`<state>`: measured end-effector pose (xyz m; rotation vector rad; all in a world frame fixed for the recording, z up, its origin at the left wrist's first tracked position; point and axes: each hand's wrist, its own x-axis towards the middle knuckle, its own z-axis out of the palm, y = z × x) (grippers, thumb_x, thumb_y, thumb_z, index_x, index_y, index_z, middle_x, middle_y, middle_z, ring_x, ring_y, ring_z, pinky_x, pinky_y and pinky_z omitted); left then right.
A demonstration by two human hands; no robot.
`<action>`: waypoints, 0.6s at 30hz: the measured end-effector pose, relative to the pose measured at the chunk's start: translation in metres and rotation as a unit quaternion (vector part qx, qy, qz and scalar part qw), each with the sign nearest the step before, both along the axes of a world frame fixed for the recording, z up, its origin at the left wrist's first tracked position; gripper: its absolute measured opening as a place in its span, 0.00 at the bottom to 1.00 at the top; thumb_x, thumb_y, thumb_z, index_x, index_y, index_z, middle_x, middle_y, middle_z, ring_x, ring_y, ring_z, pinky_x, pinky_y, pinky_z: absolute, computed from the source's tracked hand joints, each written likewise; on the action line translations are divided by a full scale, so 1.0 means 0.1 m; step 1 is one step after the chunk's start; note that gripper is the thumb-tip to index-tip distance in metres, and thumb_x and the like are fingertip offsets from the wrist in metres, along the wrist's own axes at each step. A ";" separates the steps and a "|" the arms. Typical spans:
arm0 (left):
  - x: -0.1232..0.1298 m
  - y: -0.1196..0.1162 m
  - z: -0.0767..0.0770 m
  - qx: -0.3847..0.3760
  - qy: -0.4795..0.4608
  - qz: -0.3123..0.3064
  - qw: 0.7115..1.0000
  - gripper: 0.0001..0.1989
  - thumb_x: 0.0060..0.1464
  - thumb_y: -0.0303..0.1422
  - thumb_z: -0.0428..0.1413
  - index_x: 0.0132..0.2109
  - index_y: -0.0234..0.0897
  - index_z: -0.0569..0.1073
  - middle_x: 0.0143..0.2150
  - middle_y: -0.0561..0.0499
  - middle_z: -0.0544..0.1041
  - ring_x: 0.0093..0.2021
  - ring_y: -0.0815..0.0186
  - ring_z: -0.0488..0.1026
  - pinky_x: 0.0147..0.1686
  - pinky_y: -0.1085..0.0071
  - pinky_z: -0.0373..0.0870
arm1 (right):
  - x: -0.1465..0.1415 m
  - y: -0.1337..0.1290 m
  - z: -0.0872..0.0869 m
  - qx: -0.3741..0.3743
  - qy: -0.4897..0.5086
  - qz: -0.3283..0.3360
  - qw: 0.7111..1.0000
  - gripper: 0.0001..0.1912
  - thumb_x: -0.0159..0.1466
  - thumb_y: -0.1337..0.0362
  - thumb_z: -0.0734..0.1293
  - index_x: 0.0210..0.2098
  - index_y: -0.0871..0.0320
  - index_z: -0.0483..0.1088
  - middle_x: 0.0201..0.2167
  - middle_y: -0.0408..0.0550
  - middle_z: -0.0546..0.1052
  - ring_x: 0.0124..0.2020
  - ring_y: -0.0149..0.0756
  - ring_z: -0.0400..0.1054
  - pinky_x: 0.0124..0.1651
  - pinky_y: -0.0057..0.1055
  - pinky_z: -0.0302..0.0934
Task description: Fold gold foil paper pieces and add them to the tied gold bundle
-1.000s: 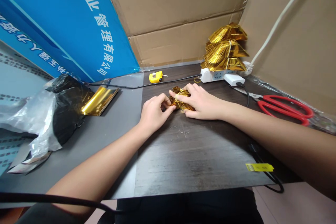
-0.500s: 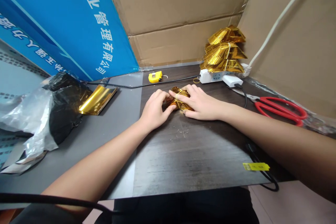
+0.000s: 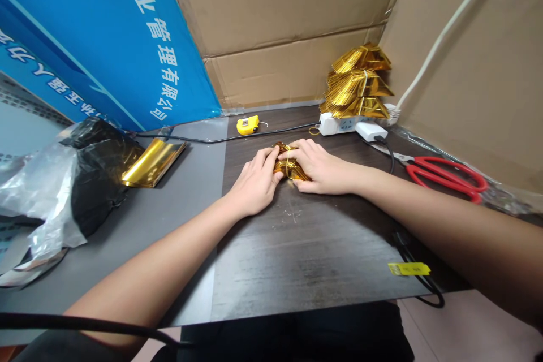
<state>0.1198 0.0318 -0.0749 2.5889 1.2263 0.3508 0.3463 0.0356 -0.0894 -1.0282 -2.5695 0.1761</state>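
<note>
Gold bundle [image 3: 293, 169] lies under right fingers [image 3: 294, 155], seemingly against left fingers [image 3: 268, 162].

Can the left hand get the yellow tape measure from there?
Probably yes. The yellow tape measure lies just beyond the left hand, with only a thin black cable running between them. But that hand is on the gold foil bundle, so it would likely have to let go first.
</note>
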 end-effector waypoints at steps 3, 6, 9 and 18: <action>0.01 -0.01 0.01 0.005 0.014 0.008 1.000 0.30 0.69 0.37 0.42 0.73 0.30 0.50 0.69 0.32 0.59 0.68 0.46 0.63 0.64 0.43 0.65 | -0.01 0.01 -0.02 -0.006 0.017 0.005 1.000 0.25 0.64 0.59 0.66 0.58 0.58 0.58 0.57 0.64 0.64 0.59 0.58 0.60 0.59 0.61 0.62; 0.01 -0.02 0.02 0.002 0.025 0.012 1.000 0.31 0.69 0.38 0.41 0.73 0.27 0.49 0.69 0.31 0.59 0.67 0.45 0.64 0.64 0.43 0.65 | 0.00 0.03 -0.04 0.001 0.054 0.012 0.998 0.24 0.62 0.60 0.67 0.54 0.56 0.55 0.54 0.62 0.65 0.56 0.56 0.63 0.57 0.59 0.65; 0.01 -0.03 0.02 0.007 0.026 0.010 1.000 0.31 0.69 0.38 0.42 0.73 0.26 0.50 0.69 0.30 0.58 0.67 0.45 0.64 0.64 0.43 0.65 | 0.01 0.05 -0.04 0.014 0.099 0.016 0.995 0.28 0.59 0.61 0.69 0.53 0.55 0.52 0.51 0.58 0.66 0.51 0.51 0.66 0.54 0.53 0.69; -0.03 -0.02 -0.01 0.023 -0.006 -0.005 1.000 0.31 0.69 0.41 0.43 0.72 0.29 0.53 0.68 0.31 0.60 0.66 0.45 0.64 0.62 0.44 0.68 | -0.06 -0.01 0.05 0.045 0.108 -0.033 0.993 0.44 0.66 0.42 0.67 0.68 0.62 0.49 0.65 0.70 0.66 0.62 0.60 0.67 0.64 0.63 0.60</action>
